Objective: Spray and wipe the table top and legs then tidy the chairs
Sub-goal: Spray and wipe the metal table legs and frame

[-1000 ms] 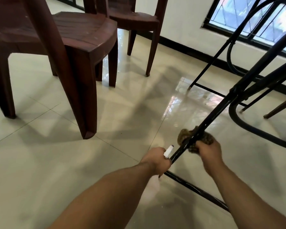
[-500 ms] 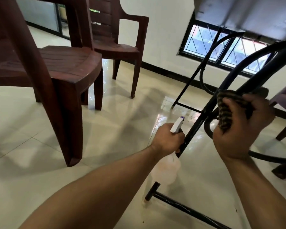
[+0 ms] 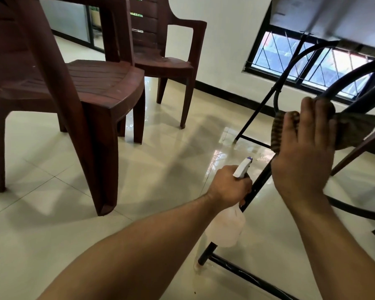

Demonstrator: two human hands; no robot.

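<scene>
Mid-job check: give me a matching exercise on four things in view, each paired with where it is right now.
1 striped brown cloth
2 translucent spray bottle with white head
3 dark brown plastic chair
4 black metal table leg

A gripped in left hand
B standing on cream tiled floor, left
C slanting to floor between hands
D held in right hand

Pairs: 1-D, 2-A, 3-B, 4-C

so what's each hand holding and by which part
Left hand grips the translucent plastic spray bottle by its neck, just under the white trigger head. Right hand holds the brown striped cloth by its bunched middle, against the black metal table frame.
</scene>
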